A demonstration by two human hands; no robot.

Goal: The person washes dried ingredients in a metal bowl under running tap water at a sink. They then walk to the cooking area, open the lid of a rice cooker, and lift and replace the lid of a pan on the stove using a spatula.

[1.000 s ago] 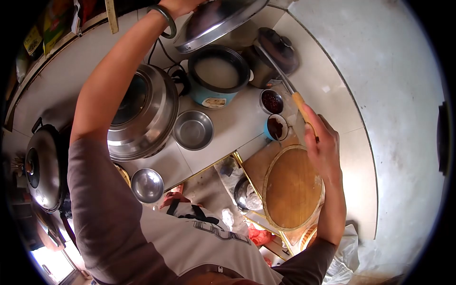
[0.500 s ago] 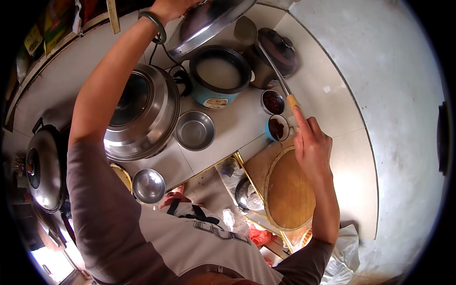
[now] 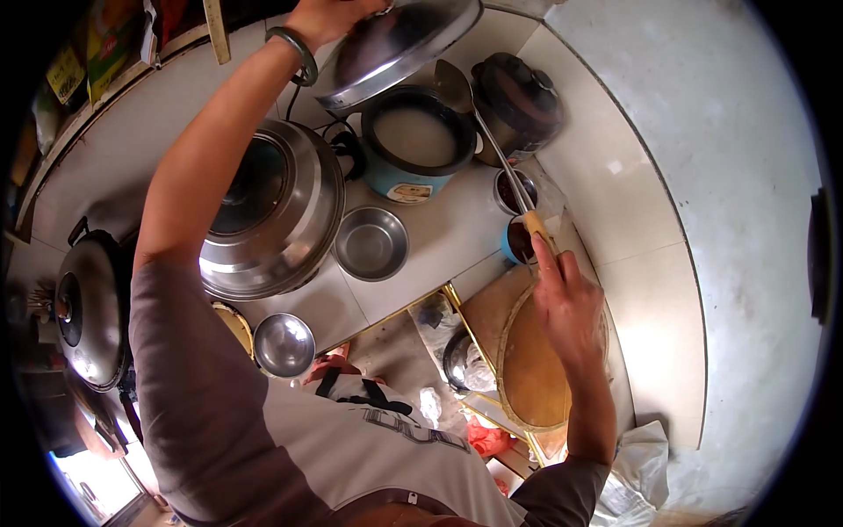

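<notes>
My left hand [image 3: 329, 19], at the top of the view, grips a shiny metal lid [image 3: 399, 44] by its knob. The lid is tilted and raised behind the blue rice cooker [image 3: 408, 189], whose cloudy, pale liquid [image 3: 414, 138] shows. On the right, my right hand [image 3: 569, 303] is closed round the wooden handle of a long metal ladle [image 3: 496, 145]. The ladle's rounded head is over the cooker's right rim; whether it touches cannot be seen. Beneath the handle are a small bowl of dark red contents [image 3: 512, 195] and a blue cup [image 3: 516, 243], partly covered.
A large lidded steamer [image 3: 290, 211] stands left of the cooker, with a metal bowl [image 3: 371, 244] between. Nearer are a smaller bowl [image 3: 284, 344] and a round wooden board [image 3: 536, 378]. A dark lidded pot [image 3: 518, 110] stands by the wall; a covered wok [image 3: 92, 307] is far left.
My right hand and the ladle have swung left and toward me, bringing the ladle's head from the dark pot's side to the cooker's rim. The lid stays raised in my left hand.
</notes>
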